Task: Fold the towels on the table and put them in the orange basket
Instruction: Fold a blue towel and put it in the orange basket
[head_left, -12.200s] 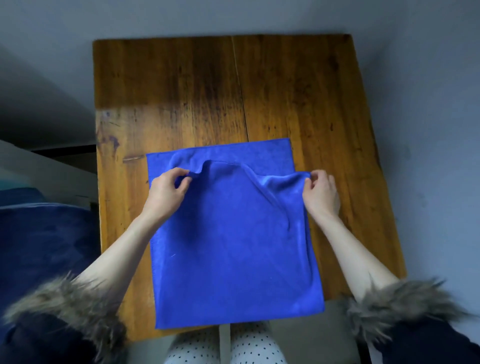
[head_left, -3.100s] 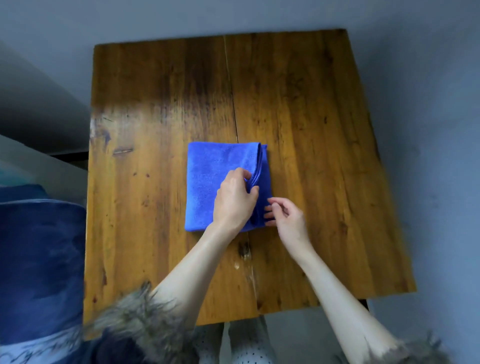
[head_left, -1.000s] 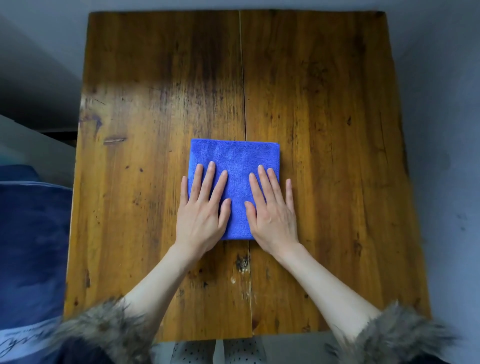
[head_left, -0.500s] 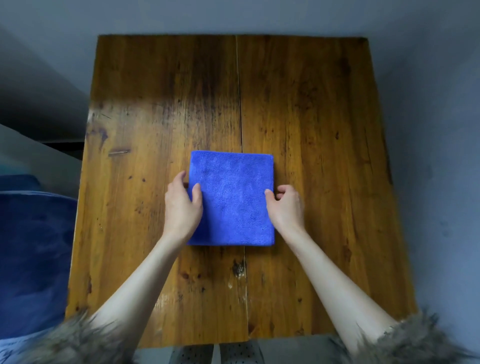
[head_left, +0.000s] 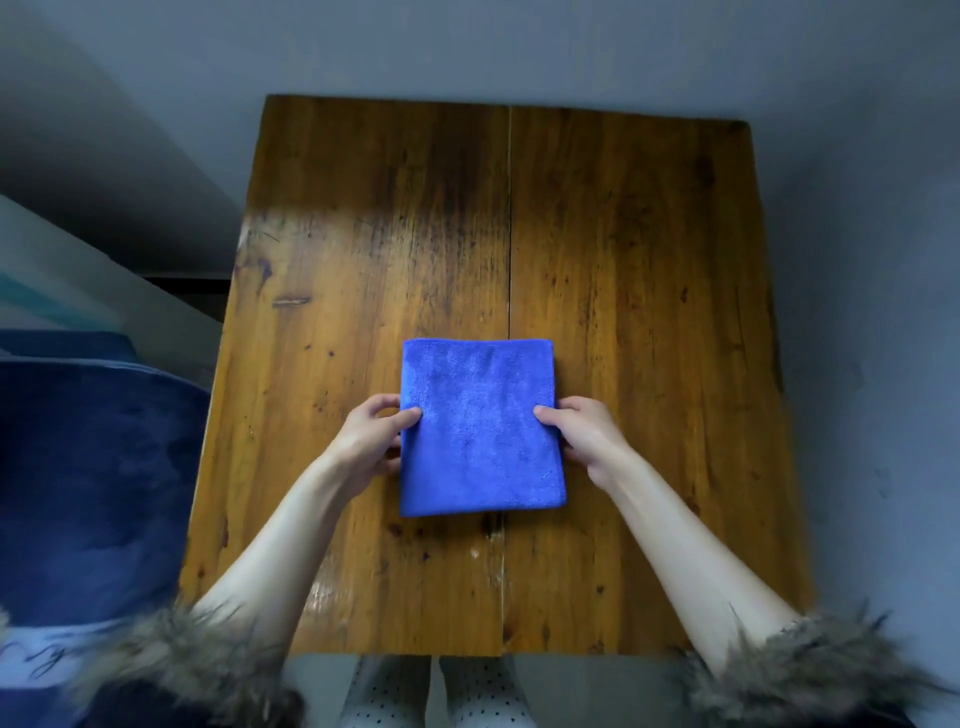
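A blue towel (head_left: 480, 426), folded into a small rectangle, lies near the middle of the wooden table (head_left: 649, 312). My left hand (head_left: 371, 439) grips its left edge, thumb on top and fingers curled under the side. My right hand (head_left: 584, 439) grips the right edge the same way. The towel's near part looks slightly raised off the wood. No orange basket is in view.
A dark blue cushion or seat (head_left: 88, 478) sits left of the table. A pale slanted panel (head_left: 62, 280) lies behind it. Grey floor surrounds the table on the far and right sides. My knees in dotted fabric (head_left: 436, 691) show below the near edge.
The flat hands that pressed the folded towel a second ago have moved to its left and right edges and taken hold. The towel has shifted slightly toward me.
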